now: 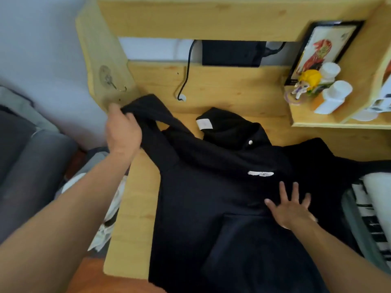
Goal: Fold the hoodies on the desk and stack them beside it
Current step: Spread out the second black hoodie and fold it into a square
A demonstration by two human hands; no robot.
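Black hoodie [211, 197] spread on desk [135, 208]. Left hand [122, 132], arm outstretched, fingers curled round sleeve end, lifted. Right hand [292, 208] flat, fingers splayed, pressing chest below white label [260, 173].

A home bedroom: pine desk [232, 87] with figurine [304, 83], bedding [25, 157] beside.

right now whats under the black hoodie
The wooden desk shows bare beside the black hoodie. The right hand presses flat on top; the left hand grips its sleeve. Anything beneath the fabric is hidden.
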